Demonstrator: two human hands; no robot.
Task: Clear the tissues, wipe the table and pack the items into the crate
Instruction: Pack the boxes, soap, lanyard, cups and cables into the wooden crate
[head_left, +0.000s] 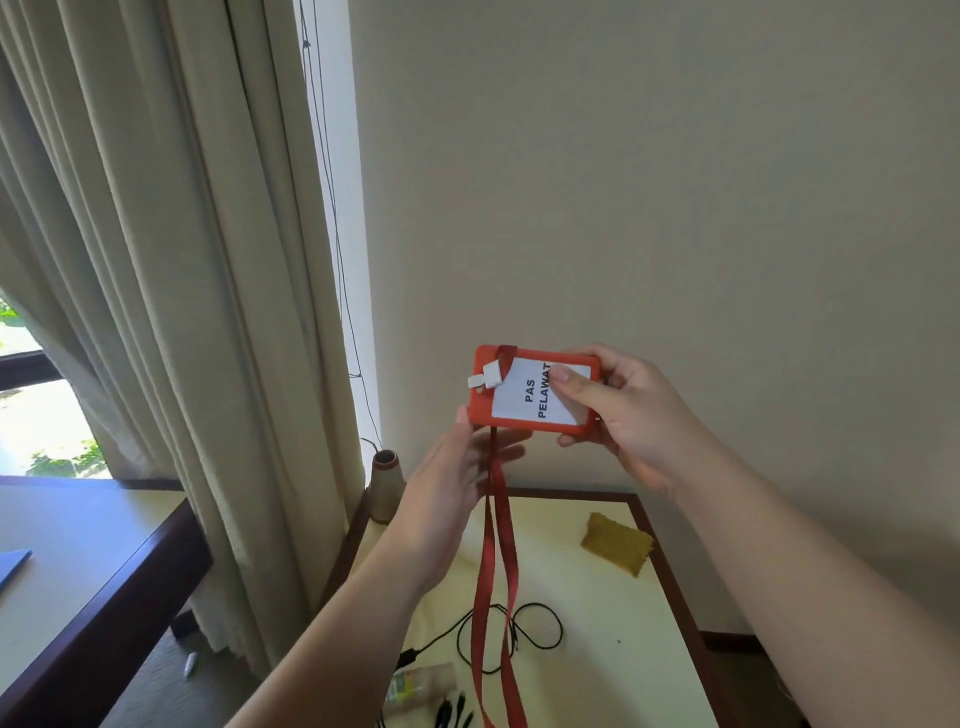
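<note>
Cream tabletop (623, 623) with a dark wood rim, shoved into a corner between a plain beige wall (649, 182) and a long pale curtain (156, 260). Nearest the camera, down at the bottom edge, there's a clear plastic bottle (421, 683) lying on its side, and right beside it a bunch of black plugs (453, 714), partly cut off by the frame. A bit further in, a thin black cable (537, 626) loops loosely across the surface. Toward the far right rim sits a mustard-yellow cloth (618, 543), folded-ish, well apart from the cable.

Held up above all that is a red badge holder (535, 387) with a white card reading "PAS PELAWAT". The right hand (628, 415) grips its right end, thumb pressed on the card and fingers curled round behind. The left hand (452, 483) is below its lower left corner with fingers mostly straight, fingertips touching the edge. A red lanyard (496, 587) hangs from the holder straight down in front of the table, crossing over the cable and blocking part of it.

At the back left corner stands a grey cone-shaped spool (385, 486) against the curtain. Off to the left is another dark-edged table (104, 571) and a window (36, 415).
</note>
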